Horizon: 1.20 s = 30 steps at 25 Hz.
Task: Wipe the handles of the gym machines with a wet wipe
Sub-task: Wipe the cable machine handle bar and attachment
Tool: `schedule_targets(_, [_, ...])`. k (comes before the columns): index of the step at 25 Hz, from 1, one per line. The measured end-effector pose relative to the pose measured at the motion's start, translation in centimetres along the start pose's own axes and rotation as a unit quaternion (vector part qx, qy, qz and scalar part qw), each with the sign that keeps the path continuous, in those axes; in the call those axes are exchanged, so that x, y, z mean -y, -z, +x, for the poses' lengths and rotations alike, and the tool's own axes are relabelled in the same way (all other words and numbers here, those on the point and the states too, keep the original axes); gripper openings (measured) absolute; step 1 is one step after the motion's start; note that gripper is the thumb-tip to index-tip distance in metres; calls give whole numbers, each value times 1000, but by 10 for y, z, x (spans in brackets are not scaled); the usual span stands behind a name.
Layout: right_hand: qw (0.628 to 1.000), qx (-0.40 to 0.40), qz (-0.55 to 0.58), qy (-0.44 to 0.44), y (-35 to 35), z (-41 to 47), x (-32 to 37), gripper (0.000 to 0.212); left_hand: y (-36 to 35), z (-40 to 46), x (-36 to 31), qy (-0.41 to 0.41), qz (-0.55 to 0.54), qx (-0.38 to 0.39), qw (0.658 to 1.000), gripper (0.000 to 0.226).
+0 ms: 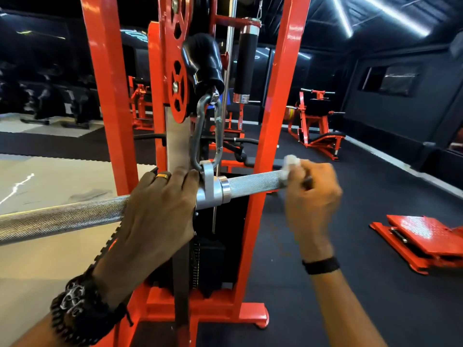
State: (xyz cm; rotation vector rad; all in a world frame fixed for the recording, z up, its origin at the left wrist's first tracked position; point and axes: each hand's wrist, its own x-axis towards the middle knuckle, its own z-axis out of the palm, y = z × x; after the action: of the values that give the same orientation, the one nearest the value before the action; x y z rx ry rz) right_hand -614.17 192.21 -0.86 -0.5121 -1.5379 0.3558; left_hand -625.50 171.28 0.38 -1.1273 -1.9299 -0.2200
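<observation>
A knurled steel pull bar (pixel 253 182) hangs level from a carabiner (pixel 206 136) on the orange cable machine (pixel 275 116). My left hand (pixel 160 206) grips the bar just left of its centre swivel. My right hand (pixel 310 191) is wrapped round the bar's right end and holds a crumpled white wet wipe (pixel 292 162) against it. The right tip of the bar is hidden under that hand. The bar's left half (pixel 62 216) runs bare to the left edge of the view.
A black foam handle (pixel 245 63) and a black rubber stopper (pixel 203 61) hang in the machine's upper frame, the weight stack (pixel 213 261) below. An orange footplate (pixel 423 241) lies on the black floor at right. More orange machines (pixel 315 121) stand behind.
</observation>
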Motion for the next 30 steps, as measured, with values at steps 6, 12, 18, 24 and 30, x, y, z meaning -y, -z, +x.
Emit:
schedule_targets(6, [984,127,69,102,-5,-42,32,11,3,8,3,-6,-1,53,999,53])
schedule_targets(12, [997,41,-56,-41,9,15,-38,12,11,8,19,43,14,131,990,58])
schedule_targets(18, [992,95,54,69,-2,-32,27,6,1,10,6,39,7,155,987,48])
schedule_targets(24, [994,59,13,94,14,-12,8,12,8,9,-2,38,-26,143,989,46])
schedule_targets(30, [998,-10,-3,-62,20,19,-20,13,13,1,-10,48,-29,65,996,55])
